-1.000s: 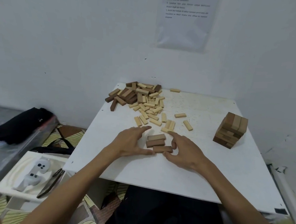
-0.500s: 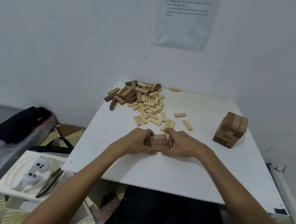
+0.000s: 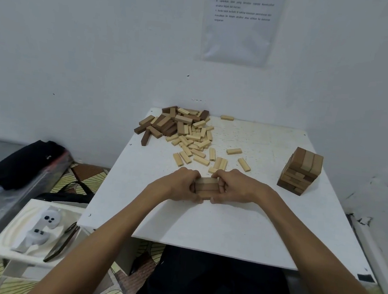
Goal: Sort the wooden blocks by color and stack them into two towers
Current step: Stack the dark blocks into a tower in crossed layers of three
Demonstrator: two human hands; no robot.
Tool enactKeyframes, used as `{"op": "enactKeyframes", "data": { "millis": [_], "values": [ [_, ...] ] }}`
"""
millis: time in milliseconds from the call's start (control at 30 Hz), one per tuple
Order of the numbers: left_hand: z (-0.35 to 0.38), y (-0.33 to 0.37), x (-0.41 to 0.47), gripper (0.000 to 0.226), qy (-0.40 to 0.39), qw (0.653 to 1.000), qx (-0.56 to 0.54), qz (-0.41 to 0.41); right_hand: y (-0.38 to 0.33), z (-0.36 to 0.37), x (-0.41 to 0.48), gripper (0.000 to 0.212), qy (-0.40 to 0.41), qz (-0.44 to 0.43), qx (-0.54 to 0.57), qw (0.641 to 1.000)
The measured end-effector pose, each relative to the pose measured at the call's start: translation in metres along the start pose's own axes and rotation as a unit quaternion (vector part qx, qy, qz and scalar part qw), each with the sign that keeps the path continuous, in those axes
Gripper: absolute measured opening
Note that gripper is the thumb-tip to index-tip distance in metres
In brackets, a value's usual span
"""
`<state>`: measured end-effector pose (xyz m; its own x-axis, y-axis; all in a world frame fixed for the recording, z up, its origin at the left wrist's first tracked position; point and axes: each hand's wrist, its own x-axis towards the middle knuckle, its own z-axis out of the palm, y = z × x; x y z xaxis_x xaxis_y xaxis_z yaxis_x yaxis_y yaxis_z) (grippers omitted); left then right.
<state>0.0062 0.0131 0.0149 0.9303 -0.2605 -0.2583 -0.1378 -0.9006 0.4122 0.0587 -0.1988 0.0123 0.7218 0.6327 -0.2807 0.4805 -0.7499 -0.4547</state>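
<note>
left hand [image 3: 180, 184] | right hand [image 3: 234, 186] | both grip brown blocks [image 3: 206, 187] | long axes left-right

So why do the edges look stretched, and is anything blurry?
Head view: the wide lens stretches the edges; the table and brown blocks between left hand and right hand look sharp; the wall notice is too soft to read; even light, faint shadows.

A printed sheet [image 3: 239, 23] hangs on the wall [image 3: 103, 43]. Left of the surface [image 3: 204, 223] lie a black bag [image 3: 20, 163] and a white tray [image 3: 21, 219] holding white controllers [image 3: 50, 217].
</note>
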Motion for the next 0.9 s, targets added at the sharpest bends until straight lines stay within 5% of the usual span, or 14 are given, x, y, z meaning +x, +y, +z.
{"op": "enactKeyframes", "data": {
  "millis": [600,900],
  "values": [
    [-0.0038,0.0026,-0.0011,0.056,-0.024,0.999,0.031,0.001,0.0065,0.0070,-0.0003,0.068,0.021,-0.020,-0.009,1.000],
    [-0.0023,0.0057,0.0025,0.036,-0.037,0.998,0.055,-0.005,0.0047,0.0078,-0.0010,0.077,0.022,0.000,0.012,1.000]
  ]
}}
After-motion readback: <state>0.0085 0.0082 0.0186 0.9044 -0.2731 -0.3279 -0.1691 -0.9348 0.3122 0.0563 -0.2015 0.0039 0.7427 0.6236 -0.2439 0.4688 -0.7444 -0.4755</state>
